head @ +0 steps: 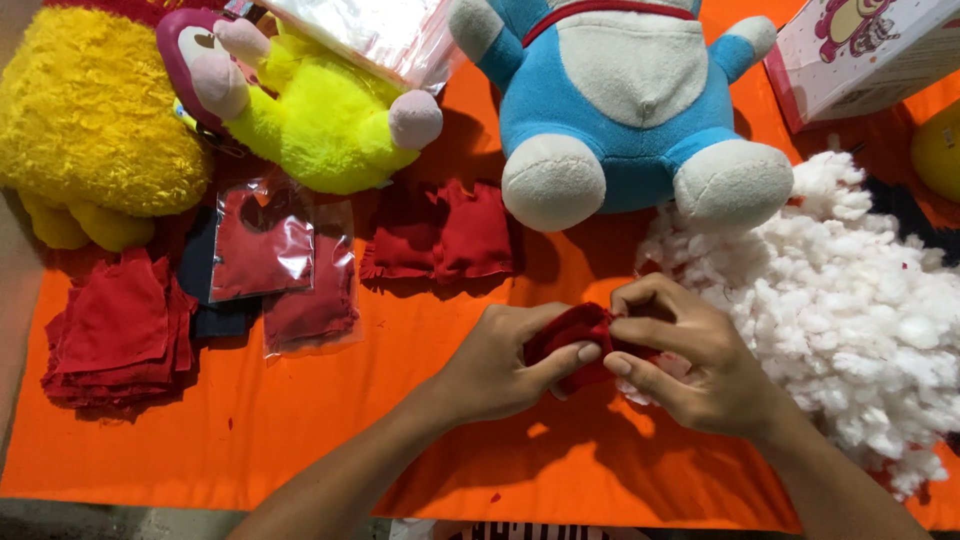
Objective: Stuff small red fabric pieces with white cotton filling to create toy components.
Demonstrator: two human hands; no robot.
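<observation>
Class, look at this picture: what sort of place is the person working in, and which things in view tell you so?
Probably a small toy-making or craft workbench. An orange cloth covers it, a heap of white stuffing lies beside finished plush toys, and both hands, left hand and right hand, work a small red fabric piece.

Brightly and evenly lit from above, with saturated colour across the flat orange cloth table cover point(300, 420). Soft dark shadows beneath the left hand point(500, 365) and right hand point(690, 360), falling toward the near edge. Deeper shadow under the blue and white plush toy point(620, 110). White glare on the clear plastic bags of red fabric pieces point(265, 245) and on the crinkled clear plastic bag at the top point(370, 30). Heaped white fluffy stuffing point(850, 320) nearly overexposed, detail washed out. Reasonably sharp centre; slight softness and mild wide-angle stretching toward the corners. Dim grey strip along the left and bottom edges.
</observation>
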